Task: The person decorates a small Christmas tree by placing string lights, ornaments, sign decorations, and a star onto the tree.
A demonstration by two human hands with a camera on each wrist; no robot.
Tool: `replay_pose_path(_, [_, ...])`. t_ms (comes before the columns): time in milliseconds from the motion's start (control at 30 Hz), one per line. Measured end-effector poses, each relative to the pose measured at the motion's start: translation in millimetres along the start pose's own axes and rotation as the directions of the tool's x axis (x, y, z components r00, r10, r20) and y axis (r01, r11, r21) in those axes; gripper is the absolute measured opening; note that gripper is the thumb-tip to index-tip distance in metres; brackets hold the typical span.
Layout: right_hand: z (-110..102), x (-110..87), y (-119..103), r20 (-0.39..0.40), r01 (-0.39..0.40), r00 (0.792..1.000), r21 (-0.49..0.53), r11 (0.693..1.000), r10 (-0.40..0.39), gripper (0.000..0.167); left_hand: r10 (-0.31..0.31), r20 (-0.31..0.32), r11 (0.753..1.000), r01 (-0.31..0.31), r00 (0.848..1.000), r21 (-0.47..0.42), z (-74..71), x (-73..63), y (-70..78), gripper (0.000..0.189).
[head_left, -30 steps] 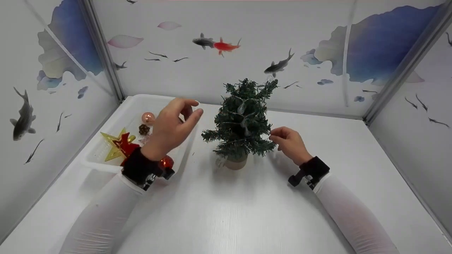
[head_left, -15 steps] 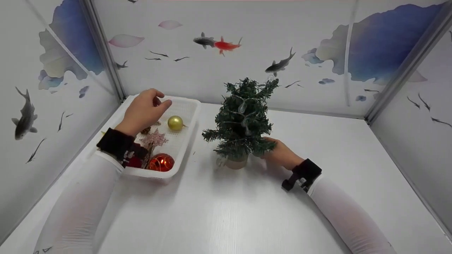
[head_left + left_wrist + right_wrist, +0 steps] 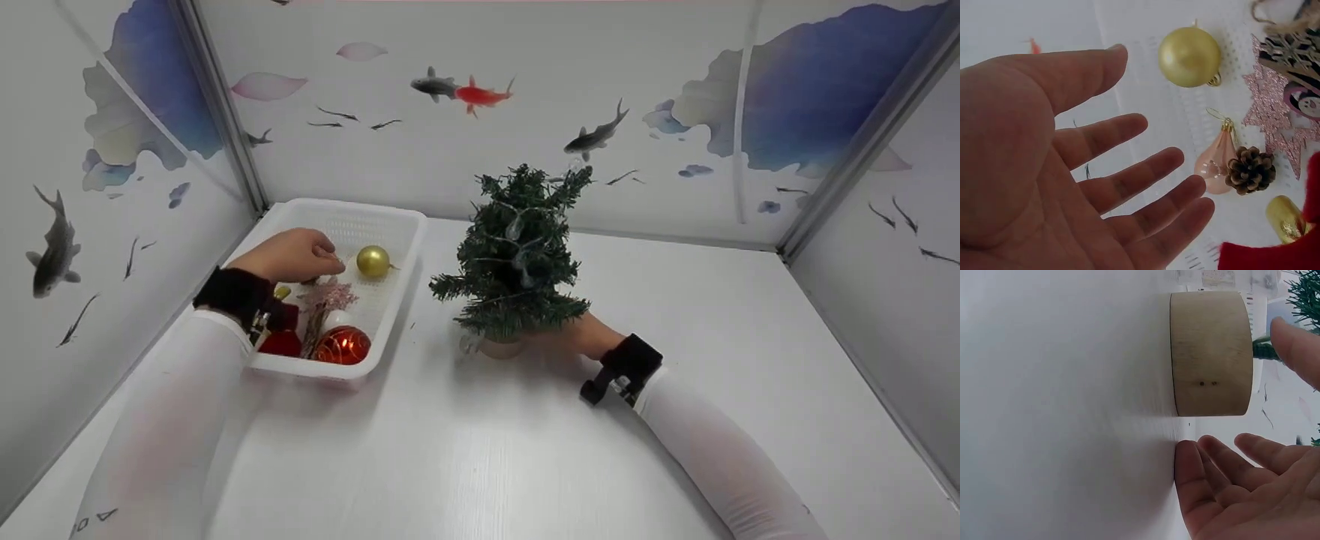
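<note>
Nearest, a red ball [image 3: 343, 345] lies at the front of the white basket [image 3: 352, 206]. Slightly farther off, the right hand [image 3: 581, 335], at the tree's outer right branches a second ago, now reaches in beneath them; its thumb and fingers stand apart, the fingers just beside the wooden base [image 3: 1212, 354]. The left hand [image 3: 289, 255] has swung from the basket's right side to over its left half and come lower, its fingers spread and loosely straight near the peach ornament [image 3: 1217, 163] and pine cone [image 3: 1251, 170]. The gold ball [image 3: 373, 261], covered a second ago, shows beyond its fingertips. The small green tree [image 3: 517, 255] stands upright right of the basket, where it was, before the fish-printed wall [image 3: 525, 45].
</note>
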State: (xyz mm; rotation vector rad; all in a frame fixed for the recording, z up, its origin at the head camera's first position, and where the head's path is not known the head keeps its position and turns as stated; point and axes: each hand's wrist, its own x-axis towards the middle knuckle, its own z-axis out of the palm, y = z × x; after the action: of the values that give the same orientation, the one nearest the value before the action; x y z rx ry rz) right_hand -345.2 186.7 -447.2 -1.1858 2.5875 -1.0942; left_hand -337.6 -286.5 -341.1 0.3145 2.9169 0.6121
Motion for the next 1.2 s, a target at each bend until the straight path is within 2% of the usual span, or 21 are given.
replay_pose_path(133, [3, 6.9, -13, 0.068, -0.135, 0.990, 0.164, 0.977, 0.125, 0.046, 0.034, 0.034, 0.999, -0.035, 0.999, 0.035, 8.8, -1.0, -3.2, 0.042])
replay_pose_path(200, [3, 10.3, -22, 0.112, -0.192, 0.979, 0.237, 0.952, 0.169, 0.051, 0.066, 0.044, 0.998, -0.067, 0.997, 0.007, 13.3, -0.8, -2.2, 0.035])
replay_pose_path(233, [2, 11.0, -27, 0.129, -0.208, 0.975, 0.236, 0.949, 0.181, 0.054, 0.080, 0.053, 0.997, -0.079, 0.995, -0.012, 15.5, -1.1, -1.1, 0.032])
replay_pose_path(300, [0, 13.0, -38, 0.150, -0.189, 0.976, 0.224, 0.956, 0.157, 0.062, 0.093, 0.098, 0.995, -0.089, 0.991, -0.045, 19.1, -2.6, 2.8, 0.028])
replay_pose_path(367, [-1, 13.8, -45, 0.140, -0.146, 0.983, 0.204, 0.968, 0.118, 0.069, 0.103, 0.170, 0.994, -0.096, 0.980, -0.052, 23.1, -4.9, 8.5, 0.028])
replay_pose_path(500, [-1, 16.3, -58, 0.117, -0.041, 0.993, 0.159, 0.987, 0.022, 0.086, 0.085, 0.270, 0.996, -0.093, 0.959, 0.018, 30.1, -11.0, 23.2, 0.036])
replay_pose_path(600, [0, 14.7, -58, 0.120, -0.066, 0.992, 0.162, 0.985, 0.047, 0.087, 0.072, 0.293, 0.992, -0.100, 0.953, 0.082, 33.8, -14.5, 33.9, 0.041])
replay_pose_path(733, [1, 12.6, -49, 0.121, -0.136, 0.986, 0.184, 0.974, 0.115, 0.084, 0.019, 0.308, 0.983, -0.073, 0.951, 0.166, 37.1, -18.8, 43.7, 0.046])
replay_pose_path(833, [4, 14.2, -41, 0.119, -0.145, 0.985, 0.208, 0.967, 0.122, 0.082, -0.022, 0.323, 0.978, -0.046, 0.946, 0.203, 37.1, -23.6, 47.6, 0.045])
replay_pose_path(933, [6, 14.6, -36, 0.096, -0.112, 0.991, 0.224, 0.968, 0.092, 0.083, -0.030, 0.334, 0.968, -0.056, 0.942, 0.246, 34.6, -28.2, 50.8, 0.048])
replay_pose_path(1033, [8, 17.4, -35, 0.092, -0.037, 0.996, 0.221, 0.975, 0.017, 0.082, -0.034, 0.356, 0.962, -0.066, 0.934, 0.265, 31.1, -32.6, 53.3, 0.053])
replay_pose_path(1100, [8, 18.5, -34, 0.097, -0.007, 0.995, 0.219, 0.976, -0.015, 0.082, -0.043, 0.380, 0.962, -0.064, 0.924, 0.264, 28.6, -35.2, 54.5, 0.054])
replay_pose_path(1200, [9, 20.5, -34, 0.099, 0.012, 0.995, 0.219, 0.976, -0.034, 0.080, -0.069, 0.431, 0.975, -0.030, 0.900, 0.220, 26.1, -38.1, 55.1, 0.053])
